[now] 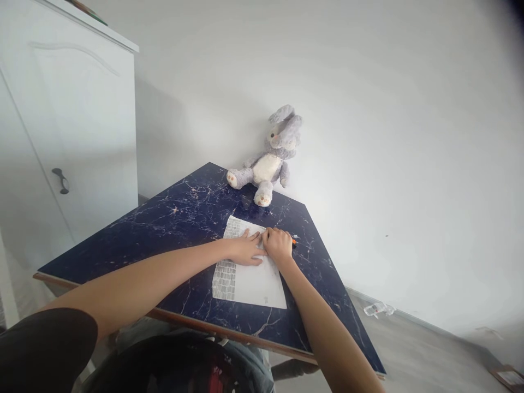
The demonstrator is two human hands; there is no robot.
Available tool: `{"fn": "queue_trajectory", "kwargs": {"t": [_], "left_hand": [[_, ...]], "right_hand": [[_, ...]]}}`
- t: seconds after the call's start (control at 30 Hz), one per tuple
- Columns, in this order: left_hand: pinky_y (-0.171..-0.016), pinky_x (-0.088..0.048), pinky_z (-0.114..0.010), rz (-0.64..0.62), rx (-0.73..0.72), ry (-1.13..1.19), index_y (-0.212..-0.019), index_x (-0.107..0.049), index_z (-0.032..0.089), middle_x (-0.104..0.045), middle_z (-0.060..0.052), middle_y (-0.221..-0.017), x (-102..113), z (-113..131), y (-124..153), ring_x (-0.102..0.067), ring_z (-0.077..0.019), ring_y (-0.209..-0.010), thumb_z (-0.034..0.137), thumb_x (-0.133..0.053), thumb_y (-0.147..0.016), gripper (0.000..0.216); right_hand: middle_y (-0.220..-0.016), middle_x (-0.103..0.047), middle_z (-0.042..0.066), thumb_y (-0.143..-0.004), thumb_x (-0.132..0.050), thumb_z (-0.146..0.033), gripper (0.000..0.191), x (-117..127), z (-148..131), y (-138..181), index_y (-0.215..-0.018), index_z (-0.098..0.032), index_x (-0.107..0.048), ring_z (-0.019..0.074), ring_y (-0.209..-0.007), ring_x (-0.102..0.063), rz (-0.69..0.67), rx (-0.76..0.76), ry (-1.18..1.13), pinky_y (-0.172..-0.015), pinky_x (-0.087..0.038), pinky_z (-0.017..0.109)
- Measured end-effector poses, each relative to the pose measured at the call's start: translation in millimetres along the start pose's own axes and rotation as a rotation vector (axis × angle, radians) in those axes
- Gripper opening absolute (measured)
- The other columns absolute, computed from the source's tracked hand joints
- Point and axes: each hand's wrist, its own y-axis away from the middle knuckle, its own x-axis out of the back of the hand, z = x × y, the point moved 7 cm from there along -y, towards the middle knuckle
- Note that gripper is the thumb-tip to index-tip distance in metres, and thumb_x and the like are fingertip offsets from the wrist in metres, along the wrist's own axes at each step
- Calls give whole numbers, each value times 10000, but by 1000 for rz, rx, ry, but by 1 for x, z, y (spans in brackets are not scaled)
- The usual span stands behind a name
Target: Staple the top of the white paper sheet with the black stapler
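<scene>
A white sheet of paper (256, 286) lies on the dark blue marble-patterned table (151, 229). Grey hatched blocks, row upon row, run down its left side, and a small mark shows near its lower right corner. My left hand (245, 249) rests flat on the upper part of the sheet with its fingers spread. Close beside it, at the sheet's upper right edge, my right hand (278, 244) is closed, fingers curled in; what they hold, if anything, is hidden. A small orange and black item (293, 242) shows just right of that hand; its kind is unclear.
A grey plush rabbit (268, 166) sits at the table's far corner against the white wall (409, 136). To the left stands a white cabinet (90, 120) with a dark handle (61, 181). Clear crumpled plastic (379, 309) lies on the floor at right.
</scene>
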Motion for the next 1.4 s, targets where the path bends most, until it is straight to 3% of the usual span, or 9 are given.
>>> {"fn": "queue_trajectory", "kwargs": {"t": [0.17,0.4,0.63,0.83,1.03,1.17,1.4], "left_hand": [[-1202,-4,-722,-54,20,-32,-1541,-476,278,-106,-147,-1720,0,3,3,-9,-422,-1581,495,-423,-1017,570],[-1199,7,-727,-22,-10,-12,-1511,-518,304,-130,-124,-1720,-3,-1,0,-4,-422,-1581,497,-440,-1015,538],[-1206,-4,-723,-16,10,13,-1490,-544,307,-130,-105,-1723,-2,-2,1,-29,-419,-1582,496,-478,-1003,527],[-1216,7,-704,-41,6,32,-1589,-382,348,-53,-98,-1728,1,-2,4,20,-412,-1581,565,-426,-1014,616],[-1240,14,-653,-75,17,-41,-1667,-84,217,50,-180,-1707,0,-4,4,66,-369,-1583,617,-359,-1018,810],[-1246,4,-651,-71,17,-49,-1668,-56,216,75,-162,-1704,0,-6,4,73,-372,-1581,627,-365,-1014,831],[-1256,6,-644,-100,51,-60,-1668,-36,214,55,-153,-1708,6,-4,8,78,-346,-1583,599,-386,-1005,843]], "right_hand": [[-953,-725,106,-1060,-368,-303,368,-1,-2,0,-956,-166,-692,224,-890,-676,-73,38,33,-814,-391,320],[-1070,-694,136,-1060,-385,-316,346,0,-6,0,-1074,-142,-683,242,-993,-653,-137,107,33,-843,-410,335],[-1040,-692,133,-1056,-376,-300,351,6,-7,3,-1030,-150,-692,240,-1021,-636,-84,63,3,-894,-388,348],[-997,-721,54,-1003,-494,-352,230,8,13,-1,-1062,-217,-671,198,-893,-672,-53,-46,-169,-740,-374,282],[-964,-747,42,-988,-534,-434,255,10,26,-2,-1021,-230,-683,193,-835,-696,-70,-82,-270,-665,-350,255],[-923,-750,48,-987,-533,-484,299,16,26,-2,-1001,-228,-687,203,-819,-706,-50,-79,-280,-676,-375,254],[-904,-743,48,-952,-551,-313,183,21,24,-3,-886,-205,-684,186,-832,-706,9,-101,-350,-686,-374,245]]}}
